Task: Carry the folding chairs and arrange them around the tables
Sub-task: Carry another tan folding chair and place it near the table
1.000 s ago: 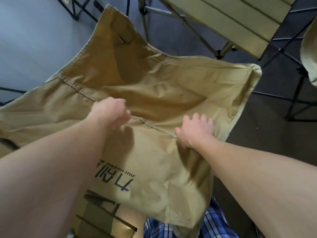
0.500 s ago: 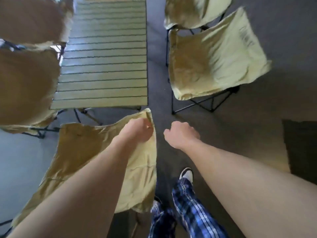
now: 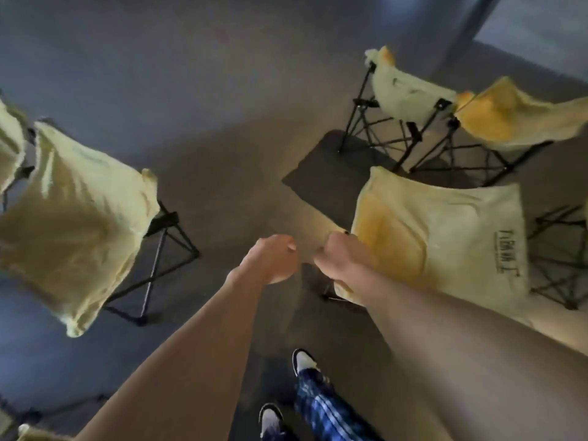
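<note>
At the bottom of the frame our two shoes [image 3: 304, 361] stand on the grey floor [image 3: 191, 74], with plaid trouser legs [image 3: 321, 405] above them. Just above, at centre, both arms reach forward: our left hand [image 3: 274, 261] is curled into a loose fist and holds nothing, having let go of the chair cloth it pinched half a second ago. Our right hand [image 3: 342, 259] is curled too, just beside the corner of the nearest folding chair [image 3: 445, 237] at centre right; whether it touches the cloth we cannot tell. The table has dropped out of view since then. We judge one chair is placed and we are turning to fetch another. Further off, a second chair [image 3: 73, 224] stands at left, and two more chairs [image 3: 410, 93] crowd together at upper right.
</note>
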The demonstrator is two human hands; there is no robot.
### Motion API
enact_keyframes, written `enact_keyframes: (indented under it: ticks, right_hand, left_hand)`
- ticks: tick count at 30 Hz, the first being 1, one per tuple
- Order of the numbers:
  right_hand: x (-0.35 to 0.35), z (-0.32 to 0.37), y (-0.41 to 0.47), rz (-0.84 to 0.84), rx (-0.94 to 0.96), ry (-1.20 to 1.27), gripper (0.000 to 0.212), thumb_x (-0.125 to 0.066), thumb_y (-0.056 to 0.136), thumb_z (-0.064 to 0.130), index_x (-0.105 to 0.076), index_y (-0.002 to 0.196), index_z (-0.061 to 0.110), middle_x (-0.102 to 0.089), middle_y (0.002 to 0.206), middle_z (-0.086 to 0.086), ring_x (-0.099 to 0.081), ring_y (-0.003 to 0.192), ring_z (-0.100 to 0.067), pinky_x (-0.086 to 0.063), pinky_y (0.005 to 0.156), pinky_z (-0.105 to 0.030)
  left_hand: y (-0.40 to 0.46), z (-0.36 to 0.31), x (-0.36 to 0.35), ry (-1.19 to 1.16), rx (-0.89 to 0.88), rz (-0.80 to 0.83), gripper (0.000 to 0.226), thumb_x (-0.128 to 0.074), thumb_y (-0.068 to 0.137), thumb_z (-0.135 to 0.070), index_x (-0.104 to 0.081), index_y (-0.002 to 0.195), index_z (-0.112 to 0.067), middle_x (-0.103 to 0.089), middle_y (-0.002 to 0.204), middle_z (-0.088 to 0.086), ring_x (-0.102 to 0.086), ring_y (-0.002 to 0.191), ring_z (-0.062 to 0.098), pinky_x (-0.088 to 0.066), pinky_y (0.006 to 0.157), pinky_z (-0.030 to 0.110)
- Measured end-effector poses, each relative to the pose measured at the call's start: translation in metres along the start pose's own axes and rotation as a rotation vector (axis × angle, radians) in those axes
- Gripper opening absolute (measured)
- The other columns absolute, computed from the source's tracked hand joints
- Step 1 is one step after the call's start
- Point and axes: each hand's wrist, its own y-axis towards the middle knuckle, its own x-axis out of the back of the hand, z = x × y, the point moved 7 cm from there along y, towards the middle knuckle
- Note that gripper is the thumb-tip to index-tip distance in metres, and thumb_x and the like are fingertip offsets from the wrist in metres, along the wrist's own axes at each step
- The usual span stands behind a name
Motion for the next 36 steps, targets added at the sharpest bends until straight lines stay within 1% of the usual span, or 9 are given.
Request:
enact_keyframes:
  ticks: [4,8,11,13,16,20,24,30,36]
  right_hand:
    - [0.007,-0.119,-0.013,0.009,-0.235,0.074,0.03,-0.05,0.09,0.02,-0.062,0.117,0.015,-0.064,0.117,-0.009,-0.061,0.106,-0.032,-0.049,0.075,-0.033]
    - [0.002,-0.219,-0.042,0.027,-0.473,0.178,0.015,-0.052,0.084,0.016,-0.058,0.097,0.021,-0.062,0.095,-0.004,-0.061,0.094,-0.032,-0.044,0.072,-0.033]
    - [0.014,-0.279,-0.056,0.017,-0.59,0.215,0.023,-0.051,0.086,0.013,-0.059,0.106,0.017,-0.056,0.09,-0.003,-0.059,0.092,-0.031,-0.046,0.073,-0.034]
    - [0.027,-0.325,-0.057,-0.026,-0.647,0.232,0.032,-0.051,0.086,0.015,-0.056,0.117,0.015,-0.056,0.097,-0.006,-0.058,0.093,-0.032,-0.044,0.071,-0.033]
    - [0.045,-0.396,-0.042,-0.099,-0.678,0.267,0.034,-0.051,0.086,0.016,-0.047,0.12,0.014,-0.047,0.085,-0.003,-0.053,0.083,-0.028,-0.043,0.062,-0.032]
    - [0.068,-0.484,-0.006,-0.092,-0.664,0.311,0.033,-0.056,0.085,0.022,-0.051,0.117,0.013,-0.054,0.089,-0.004,-0.058,0.083,-0.028,-0.052,0.067,-0.033]
    - [0.087,-0.561,0.041,-0.028,-0.625,0.32,0.023,-0.066,0.083,0.026,-0.055,0.101,0.015,-0.049,0.08,0.001,-0.054,0.079,-0.024,-0.048,0.068,-0.033]
    - [0.105,-0.603,0.106,0.068,-0.596,0.403,0.042,-0.056,0.091,0.03,-0.052,0.126,0.008,-0.061,0.12,-0.013,-0.06,0.106,-0.034,-0.045,0.079,-0.034]
    - [0.106,-0.608,0.184,0.129,-0.649,0.475,0.047,-0.05,0.093,0.031,-0.035,0.132,0.009,-0.055,0.126,-0.015,-0.059,0.107,-0.035,-0.05,0.084,-0.04]
  left_hand:
    - [0.021,-0.082,-0.079,0.141,-0.134,0.207,0.042,-0.045,0.089,-0.036,-0.06,0.127,-0.025,-0.059,0.128,0.0,-0.057,0.116,0.028,-0.048,0.098,0.039]
    - [0.016,-0.146,-0.162,0.306,-0.261,0.376,0.04,-0.039,0.099,-0.026,-0.056,0.135,-0.023,-0.052,0.142,0.006,-0.05,0.127,0.029,-0.044,0.102,0.036]
    - [0.015,-0.192,-0.202,0.351,-0.316,0.444,0.04,-0.041,0.1,-0.029,-0.056,0.136,-0.021,-0.048,0.146,0.006,-0.045,0.132,0.029,-0.039,0.103,0.033]
    - [0.021,-0.228,-0.229,0.326,-0.299,0.444,0.039,-0.044,0.098,-0.033,-0.057,0.133,-0.024,-0.051,0.142,0.004,-0.049,0.128,0.028,-0.041,0.101,0.033]
    - [0.04,-0.284,-0.272,0.261,-0.241,0.423,0.04,-0.05,0.096,-0.036,-0.057,0.132,-0.024,-0.055,0.138,0.004,-0.054,0.121,0.027,-0.043,0.09,0.028]
    - [0.071,-0.36,-0.33,0.26,-0.164,0.415,0.063,-0.052,0.09,-0.058,-0.048,0.137,-0.017,-0.055,0.135,0.007,-0.056,0.118,0.03,-0.048,0.099,0.038]
    - [0.094,-0.437,-0.377,0.293,-0.158,0.363,0.068,-0.05,0.083,-0.069,-0.048,0.128,-0.019,-0.062,0.109,0.002,-0.062,0.094,0.025,-0.054,0.076,0.035]
    - [0.125,-0.478,-0.418,0.269,0.004,0.379,0.071,-0.056,0.077,-0.071,-0.044,0.127,-0.023,-0.062,0.11,-0.001,-0.061,0.104,0.025,-0.053,0.087,0.04]
    - [0.175,-0.475,-0.447,0.248,0.08,0.438,0.083,-0.059,0.082,-0.059,-0.026,0.146,-0.017,-0.057,0.128,0.004,-0.057,0.118,0.028,-0.049,0.092,0.04]
